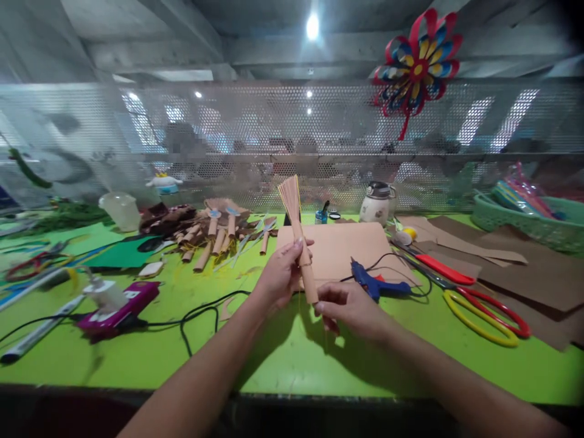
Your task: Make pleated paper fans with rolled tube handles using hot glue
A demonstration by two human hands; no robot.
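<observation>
A small broom-shaped paper craft (307, 275) stands tilted in front of me: a rolled tan paper handle with a pleated, yellow-edged fan on top. Around the middle of its handle, my left hand (283, 267) is closed. A thin thread circles the handle near those fingers. My right hand (349, 307) is curled at the handle's lower end, thumb and fingertips drawn together beside it; what they pinch is too small to make out. Fine yellow thread hangs below. Behind lies a tan paper sheet (351, 243), and a blue glue gun (376, 283) rests to the right.
Scissors (483, 310) with red and yellow handles lie at right, near brown paper (524, 274) and a green basket (547, 228). Similar paper pieces (219, 234) are piled back left. A purple power strip (121, 310) trails black cable. A jug (376, 204) stands behind.
</observation>
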